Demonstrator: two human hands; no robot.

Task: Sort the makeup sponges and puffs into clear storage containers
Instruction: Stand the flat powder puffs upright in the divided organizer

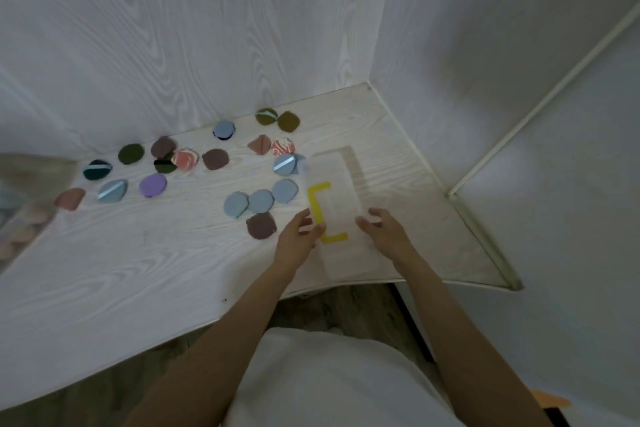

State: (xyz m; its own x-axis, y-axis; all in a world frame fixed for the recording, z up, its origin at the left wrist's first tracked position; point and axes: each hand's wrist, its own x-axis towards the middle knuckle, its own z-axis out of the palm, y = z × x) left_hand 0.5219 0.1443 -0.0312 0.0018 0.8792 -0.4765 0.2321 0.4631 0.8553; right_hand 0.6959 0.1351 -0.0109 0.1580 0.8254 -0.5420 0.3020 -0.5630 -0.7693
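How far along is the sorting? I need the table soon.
Barely begun. Done: nothing visibly sorted in this clear box. In hand: the left hand and right hand hold its sides at the yellow handle. Left: every puff lies loose on the table.

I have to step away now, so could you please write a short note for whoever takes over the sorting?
Left hand: on the left edge of the clear container, by its yellow handle; grip unclear.
Right hand: on the container's right edge; grip unclear.
Puffs: all loose on the white table, left of the container; three blue ones lie nearest.
Done: nothing visibly sorted into this container.
Left: open it if shut, then sort every puff.
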